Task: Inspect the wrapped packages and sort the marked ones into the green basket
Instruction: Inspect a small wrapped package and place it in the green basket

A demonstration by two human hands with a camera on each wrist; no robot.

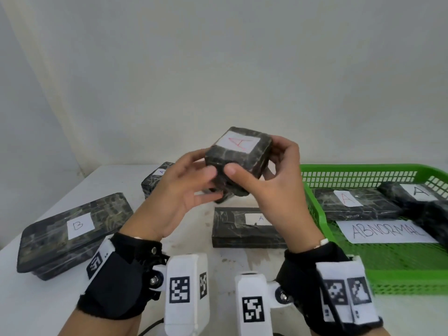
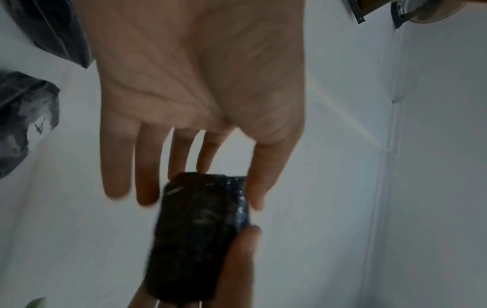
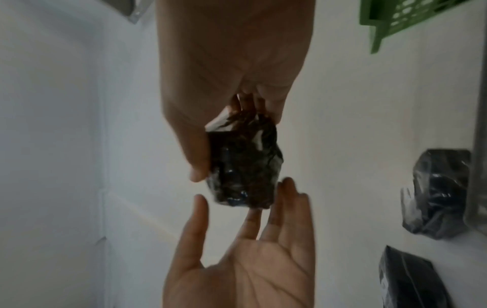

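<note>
I see a black fabric wrist strap (image 1: 114,282) on each forearm, with silver screws. Each carries a white plastic camera housing (image 1: 186,292) and square black-and-white coded markers (image 1: 337,292).

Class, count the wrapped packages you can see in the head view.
6: one in both hands, three on the table (B-labelled, rear, centre), two in the green basket. Others may be hidden.
</note>
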